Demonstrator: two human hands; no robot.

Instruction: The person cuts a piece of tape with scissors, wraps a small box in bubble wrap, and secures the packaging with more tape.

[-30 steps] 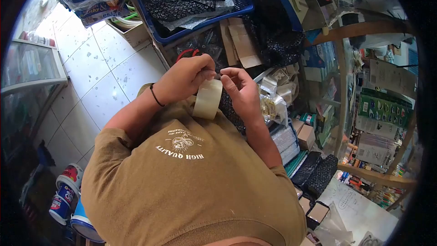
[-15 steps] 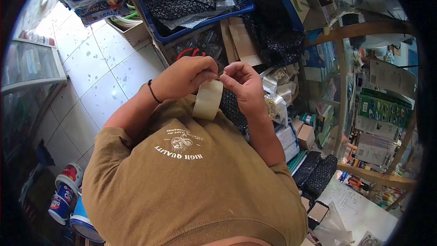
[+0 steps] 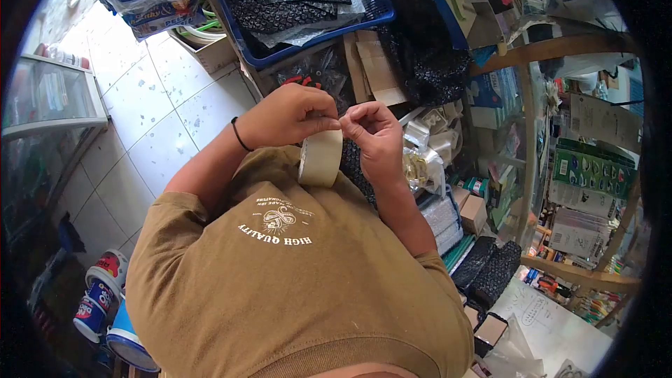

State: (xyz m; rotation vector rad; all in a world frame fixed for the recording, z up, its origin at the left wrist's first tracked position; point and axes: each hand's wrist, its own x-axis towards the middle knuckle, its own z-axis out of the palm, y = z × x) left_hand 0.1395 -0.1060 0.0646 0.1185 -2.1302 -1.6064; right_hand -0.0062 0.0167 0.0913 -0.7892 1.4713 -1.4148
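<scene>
A wide roll of clear packing tape (image 3: 322,159) hangs upright in front of my chest, against the brown shirt. My left hand (image 3: 297,115), with a black band at the wrist, is closed at the roll's top edge, fingers curled and thumb pressed inward. Facing it, my right hand (image 3: 376,133) pinches thumb and forefinger together at the roll's upper right edge. The two sets of fingertips nearly meet. Whatever bit of tape lies between them is too small to make out.
Ahead is a blue basket (image 3: 315,28) of black bubble wrap, with cardboard pieces (image 3: 378,73) beside it. A glass case (image 3: 56,91) stands left, paint tubs (image 3: 98,304) lower left. Wood-framed shelves (image 3: 581,266) of packaged goods line the right.
My left fingers have straightened slightly toward the right fingertips, and the right hand has shifted a little. The roll stays almost in place; the view has moved slightly.
</scene>
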